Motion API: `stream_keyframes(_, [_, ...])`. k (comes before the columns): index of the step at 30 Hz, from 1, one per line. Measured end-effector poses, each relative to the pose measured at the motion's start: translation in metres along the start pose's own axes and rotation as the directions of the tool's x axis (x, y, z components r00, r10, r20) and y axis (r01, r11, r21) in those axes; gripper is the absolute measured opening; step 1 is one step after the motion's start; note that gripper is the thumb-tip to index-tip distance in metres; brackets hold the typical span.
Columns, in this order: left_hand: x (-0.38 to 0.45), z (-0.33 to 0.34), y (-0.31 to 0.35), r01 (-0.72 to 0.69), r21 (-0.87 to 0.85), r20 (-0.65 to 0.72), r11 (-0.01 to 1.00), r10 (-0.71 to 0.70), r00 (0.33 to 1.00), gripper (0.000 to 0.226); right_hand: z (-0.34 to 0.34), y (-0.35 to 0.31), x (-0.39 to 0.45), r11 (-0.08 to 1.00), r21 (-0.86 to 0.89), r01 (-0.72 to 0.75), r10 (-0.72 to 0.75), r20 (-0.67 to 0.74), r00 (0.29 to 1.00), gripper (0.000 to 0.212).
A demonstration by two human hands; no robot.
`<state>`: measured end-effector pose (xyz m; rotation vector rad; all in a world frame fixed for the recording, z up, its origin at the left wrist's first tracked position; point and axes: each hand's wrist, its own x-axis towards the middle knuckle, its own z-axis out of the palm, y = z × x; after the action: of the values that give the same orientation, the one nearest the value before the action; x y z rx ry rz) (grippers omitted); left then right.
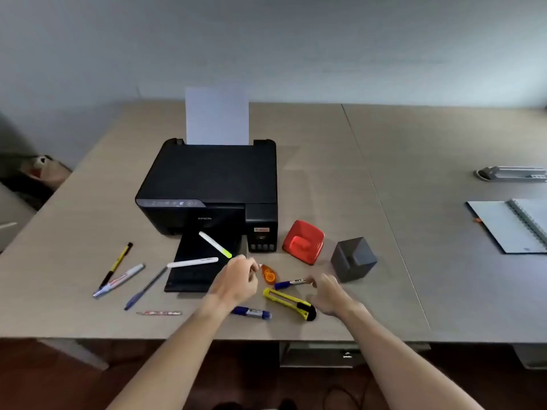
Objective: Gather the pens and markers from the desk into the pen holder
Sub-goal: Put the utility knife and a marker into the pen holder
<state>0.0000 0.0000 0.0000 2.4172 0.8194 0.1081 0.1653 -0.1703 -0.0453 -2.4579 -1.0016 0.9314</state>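
The pen holder (pixel 353 258), a dark grey cube, stands right of centre. A blue marker (pixel 290 283) lies just left of my right hand (pixel 331 294), whose spread fingertips reach its end without closing on it. My left hand (pixel 236 279) hovers with loosely curled fingers beside an orange correction tape (pixel 268 274) and holds nothing. Another blue marker (pixel 251 312) lies under my left wrist. Two white markers (pixel 215 244) (pixel 192 262) rest on the printer tray. At the left lie a yellow-black pen (pixel 117 263), a white marker (pixel 120 279), a blue pen (pixel 145 288) and a red pen (pixel 159 313).
A black printer (pixel 207 184) with paper stands behind my hands. A yellow utility knife (pixel 290 303) lies between my hands, and a red hole punch (pixel 303 241) sits left of the holder. A spiral notebook (pixel 512 226) lies far right. The desk's front edge (pixel 266 338) is close.
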Motion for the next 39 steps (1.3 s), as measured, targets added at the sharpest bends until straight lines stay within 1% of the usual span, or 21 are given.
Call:
stream_keyframes(1, [-0.006,0.010,-0.005,0.037,0.069,0.071,0.997,-0.042,0.997,0.024,0.009,0.003,-0.002,1.000,-0.021,-0.022,0.022,0.003,1.000,0.044])
stream_keyframes(4, [-0.025,0.040,-0.022,0.106,0.164,0.203,0.981,-0.139,0.969,0.027,0.035,0.008,-0.012,0.995,-0.045,-0.086,0.084,-0.028,0.996,0.051])
stream_keyframes(7, [-0.035,0.057,-0.039,0.151,0.208,0.200,0.966,-0.193,0.961,0.022,0.054,0.013,-0.014,0.990,-0.102,-0.093,0.082,-0.106,0.991,0.040])
stream_keyframes(8, [-0.037,0.058,-0.042,0.150,0.238,0.203,0.960,-0.200,0.959,0.023,0.057,0.013,-0.015,0.989,-0.118,-0.090,0.073,-0.145,0.987,0.036])
stream_keyframes(10, [-0.042,0.064,-0.052,0.156,0.263,0.218,0.952,-0.217,0.952,0.030,0.061,0.012,-0.019,0.990,-0.106,-0.092,0.073,-0.170,0.983,0.030])
stream_keyframes(13, [-0.047,0.065,-0.058,0.158,0.276,0.220,0.948,-0.222,0.950,0.029,0.058,0.016,-0.022,0.997,-0.008,-0.077,0.074,-0.176,0.982,0.017])
stream_keyframes(15, [-0.049,0.065,-0.059,0.133,0.327,0.227,0.936,-0.214,0.950,0.027,0.050,0.023,-0.026,0.992,0.114,-0.052,0.073,-0.185,0.980,0.014])
stream_keyframes(17, [-0.047,0.063,-0.060,0.093,0.334,0.239,0.938,-0.180,0.954,0.028,0.036,0.032,-0.032,0.969,0.243,0.043,0.033,-0.299,0.954,0.018])
stream_keyframes(18, [-0.045,0.062,-0.061,0.077,0.323,0.236,0.943,-0.159,0.959,0.028,0.027,0.037,-0.036,0.953,0.278,0.124,0.000,-0.406,0.914,0.022])
stream_keyframes(19, [-0.042,0.060,-0.060,0.069,0.313,0.227,0.947,-0.146,0.963,0.027,0.015,0.043,-0.039,0.938,0.284,0.201,-0.024,-0.525,0.851,0.025])
stream_keyframes(21, [-0.037,0.058,-0.058,0.046,0.291,0.217,0.956,-0.112,0.970,0.025,-0.011,0.060,-0.043,0.928,0.242,0.284,-0.025,-0.719,0.695,0.027])
stream_keyframes(23, [-0.032,0.055,-0.054,0.021,0.265,0.189,0.964,-0.073,0.979,0.023,-0.040,0.080,-0.045,0.945,0.199,0.259,0.016,-0.819,0.573,0.027])
stream_keyframes(24, [-0.029,0.053,-0.052,0.018,0.250,0.170,0.968,-0.062,0.983,0.021,-0.055,0.088,-0.044,0.954,0.185,0.236,0.031,-0.843,0.536,0.026])
stream_keyframes(25, [-0.026,0.051,-0.049,0.024,0.227,0.149,0.974,-0.059,0.987,0.019,-0.069,0.096,-0.043,0.961,0.169,0.219,0.032,-0.855,0.518,0.026])
stream_keyframes(26, [-0.022,0.049,-0.045,0.032,0.199,0.130,0.979,-0.059,0.990,0.017,-0.081,0.103,-0.041,0.968,0.148,0.204,0.021,-0.854,0.520,0.027])
stream_keyframes(27, [-0.018,0.047,-0.041,0.042,0.166,0.113,0.985,-0.061,0.992,0.016,-0.091,0.108,-0.038,0.975,0.125,0.186,0.005,-0.841,0.541,0.027])
stream_keyframes(30, [-0.004,0.042,-0.025,0.049,0.058,0.090,0.997,-0.055,0.994,0.016,-0.110,0.112,-0.025,0.984,0.083,0.155,-0.039,-0.760,0.648,0.028])
stream_keyframes(34, [0.023,0.039,0.002,-0.027,-0.028,0.030,0.999,0.028,0.999,0.018,-0.110,0.100,-0.007,0.984,0.076,0.159,-0.073,-0.643,0.763,0.028])
stream_keyframes(36, [0.037,0.039,0.019,-0.063,-0.039,0.028,0.997,0.064,0.998,0.023,-0.105,0.096,0.002,0.980,0.136,0.142,-0.037,-0.585,0.810,0.028])
stream_keyframes(37, [0.043,0.039,0.028,-0.080,-0.038,0.033,0.996,0.082,0.996,0.026,-0.103,0.094,0.005,0.977,0.173,0.127,-0.006,-0.570,0.822,0.026])
stream_keyframes(39, [0.055,0.039,0.048,-0.131,-0.039,0.052,0.991,0.133,0.990,0.029,-0.101,0.093,0.011,0.967,0.237,0.097,0.057,-0.571,0.819,0.026])
